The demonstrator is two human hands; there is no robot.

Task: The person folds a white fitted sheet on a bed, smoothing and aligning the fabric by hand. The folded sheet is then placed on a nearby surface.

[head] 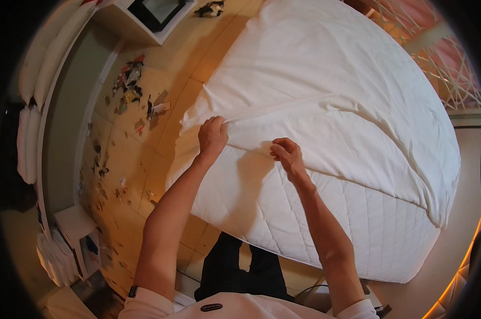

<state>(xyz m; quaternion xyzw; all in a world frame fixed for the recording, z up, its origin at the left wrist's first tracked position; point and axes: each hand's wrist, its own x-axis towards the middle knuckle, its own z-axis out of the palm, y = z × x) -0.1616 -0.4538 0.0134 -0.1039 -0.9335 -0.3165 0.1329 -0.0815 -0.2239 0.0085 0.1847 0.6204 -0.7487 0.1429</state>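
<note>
A white sheet (pixel 296 71) covers the far part of a bed and lies in folds. Its near edge runs across a white quilted mattress (pixel 344 223), whose stitched surface shows closest to me. At the sheet's left side, my left hand (pixel 213 134) is closed on a bunched bit of its edge, and a taut crease runs rightward from the fist. My right hand (pixel 287 156) is over the sheet's near edge with thumb and fingers curled together. Whether cloth is pinched between those fingertips cannot be made out.
Torn scraps and litter (pixel 129 79) are strewn over the tiled floor (pixel 125 159) left of the bed. A white shelf unit (pixel 75 235) and folded white linens (pixel 55 255) stand at lower left. A lattice partition (pixel 447 67) rises at upper right.
</note>
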